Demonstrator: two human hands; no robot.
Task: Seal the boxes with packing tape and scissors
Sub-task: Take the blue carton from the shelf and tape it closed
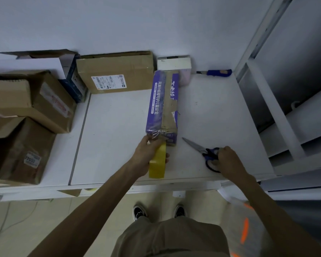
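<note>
Gripping blue-handled scissors [204,150], right hand [228,160] sits 3 o'clock of left hand [146,154] clutching yellow tape roll [157,166] against purple cardboard box [162,104].

Dim white wall [156,25], white table [119,138], beige floor [44,225], white metal frame [273,110] rightward

Both bare forearms reach forward from near side, hands well apart. Left hand [146,153] at centre, back of hand up, fingers curled round tape roll [157,166]. Right hand [228,159] further right, knuckles up, fingers curled on handles of scissors [199,149].
</note>
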